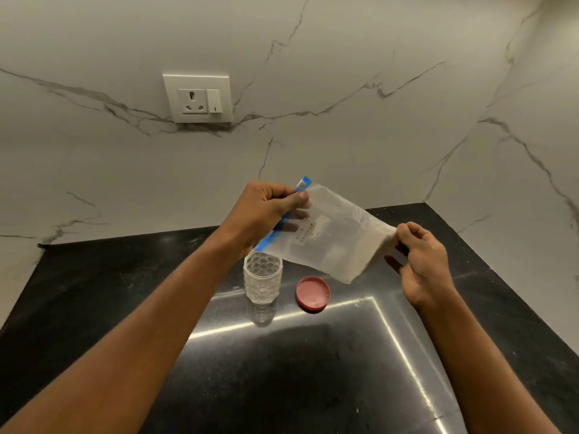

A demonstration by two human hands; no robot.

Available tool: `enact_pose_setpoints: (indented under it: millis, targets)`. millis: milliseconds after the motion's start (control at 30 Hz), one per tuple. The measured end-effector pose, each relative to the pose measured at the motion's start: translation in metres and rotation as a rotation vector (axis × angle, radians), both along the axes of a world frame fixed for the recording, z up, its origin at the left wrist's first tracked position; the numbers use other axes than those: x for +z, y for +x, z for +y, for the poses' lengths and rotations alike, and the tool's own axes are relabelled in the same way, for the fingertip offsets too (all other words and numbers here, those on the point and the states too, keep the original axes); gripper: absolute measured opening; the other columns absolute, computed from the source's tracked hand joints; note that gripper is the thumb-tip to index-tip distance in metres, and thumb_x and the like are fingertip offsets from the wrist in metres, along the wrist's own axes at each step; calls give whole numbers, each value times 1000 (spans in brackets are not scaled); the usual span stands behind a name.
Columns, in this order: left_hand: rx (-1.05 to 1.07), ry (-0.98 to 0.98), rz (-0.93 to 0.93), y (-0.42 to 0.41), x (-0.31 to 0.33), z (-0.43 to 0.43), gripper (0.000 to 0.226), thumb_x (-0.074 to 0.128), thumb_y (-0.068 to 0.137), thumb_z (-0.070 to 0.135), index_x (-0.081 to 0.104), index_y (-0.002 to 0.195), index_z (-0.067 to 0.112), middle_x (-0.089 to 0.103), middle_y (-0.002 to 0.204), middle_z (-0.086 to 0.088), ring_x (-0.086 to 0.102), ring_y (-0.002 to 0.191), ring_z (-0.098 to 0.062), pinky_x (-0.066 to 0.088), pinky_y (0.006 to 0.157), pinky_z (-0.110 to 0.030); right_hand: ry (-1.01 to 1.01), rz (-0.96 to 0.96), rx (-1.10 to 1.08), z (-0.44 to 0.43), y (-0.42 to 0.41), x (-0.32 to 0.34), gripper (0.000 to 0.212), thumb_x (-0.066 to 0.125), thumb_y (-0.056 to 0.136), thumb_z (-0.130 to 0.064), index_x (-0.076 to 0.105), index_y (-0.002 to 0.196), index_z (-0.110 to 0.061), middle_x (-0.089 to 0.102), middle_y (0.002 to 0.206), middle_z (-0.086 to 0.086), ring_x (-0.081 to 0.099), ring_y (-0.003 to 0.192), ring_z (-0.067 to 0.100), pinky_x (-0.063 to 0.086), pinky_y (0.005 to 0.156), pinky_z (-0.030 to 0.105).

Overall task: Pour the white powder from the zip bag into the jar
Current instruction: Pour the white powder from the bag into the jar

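Note:
A clear zip bag point(332, 238) with a blue zip strip and a handwritten label hangs sideways above the counter. White powder lies along its lower edge. My left hand point(263, 211) pinches the zip end, and the strip's lower corner sits just over the mouth of the jar. My right hand point(419, 261) holds the bag's bottom corner between thumb and fingers. The jar point(262, 278) is clear, dimpled and upright on the black counter, with no lid on it. Its red lid point(313, 293) lies inside-up just right of the jar.
The black stone counter point(125, 292) runs into a corner of white marble walls. A white socket and switch plate point(198, 98) is on the back wall, upper left. Light streaks reflect off the counter in front of the jar.

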State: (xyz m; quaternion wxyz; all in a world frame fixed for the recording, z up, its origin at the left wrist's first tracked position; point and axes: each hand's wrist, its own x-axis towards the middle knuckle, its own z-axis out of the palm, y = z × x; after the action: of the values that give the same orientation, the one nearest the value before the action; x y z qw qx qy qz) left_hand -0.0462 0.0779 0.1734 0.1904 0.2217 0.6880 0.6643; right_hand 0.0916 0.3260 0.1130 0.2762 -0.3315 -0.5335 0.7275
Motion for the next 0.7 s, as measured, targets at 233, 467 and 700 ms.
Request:
enact_pose_setpoints:
  millis: [233, 467, 700]
  targets:
    - [44, -69, -91, -8, -39, -13, 16, 73, 97, 20, 82, 102, 7, 83, 98, -6, 80, 95, -21, 66, 76, -31, 91, 89, -4, -4, 4, -6, 19, 71, 98, -19, 57, 111, -19, 66, 99, 5, 69, 93, 20, 61, 83, 40]
    - [61, -60, -108, -10, -52, -18, 13, 73, 95, 24, 83, 96, 16, 83, 97, -1, 80, 92, -15, 63, 71, -22, 173, 162, -17, -9, 1, -3, 21, 74, 95, -14, 56, 102, -21, 69, 85, 3, 71, 88, 15, 62, 86, 40]
    - [144, -115, 1, -14, -52, -23, 20, 80, 86, 33, 80, 87, 13, 83, 89, 3, 80, 86, -10, 62, 67, -18, 225, 201, 12, -15, -7, 4, 18, 73, 96, -16, 55, 94, -22, 62, 85, 3, 66, 89, 18, 61, 89, 41]
